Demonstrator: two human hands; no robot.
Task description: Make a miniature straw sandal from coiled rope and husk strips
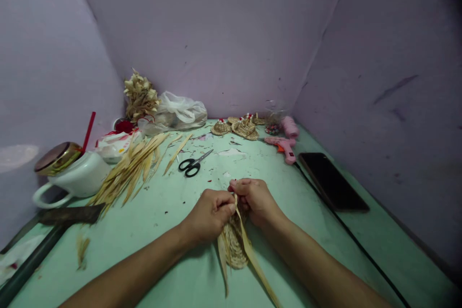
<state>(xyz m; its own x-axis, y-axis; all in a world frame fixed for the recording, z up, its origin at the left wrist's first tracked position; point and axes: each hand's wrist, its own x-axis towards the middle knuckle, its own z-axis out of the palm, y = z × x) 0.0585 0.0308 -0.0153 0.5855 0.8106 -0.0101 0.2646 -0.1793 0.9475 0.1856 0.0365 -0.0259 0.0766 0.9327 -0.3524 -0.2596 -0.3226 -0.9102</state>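
Observation:
Between my two hands lies a coiled, woven straw piece [236, 248], its lower part showing in oval rows. Loose pale husk strips [254, 257] trail from it toward me, one on each side. My left hand [212, 211] is closed, pinching the strip at the piece's upper edge with thumb and forefinger. Just right of it, my right hand [254, 197] is also closed, its fingertips pinched around the upper end of the strip. Both hands cover the top of the woven piece.
Black-handled scissors [191, 166] lie ahead. Dried husk strips [133, 168], a white mug [81, 178] and a dark-handled tool [46, 231] are at left. A pink glue gun [283, 147], phone [332, 180] and cable [350, 231] occupy the right. Finished-looking straw hats [245, 129] sit by the wall.

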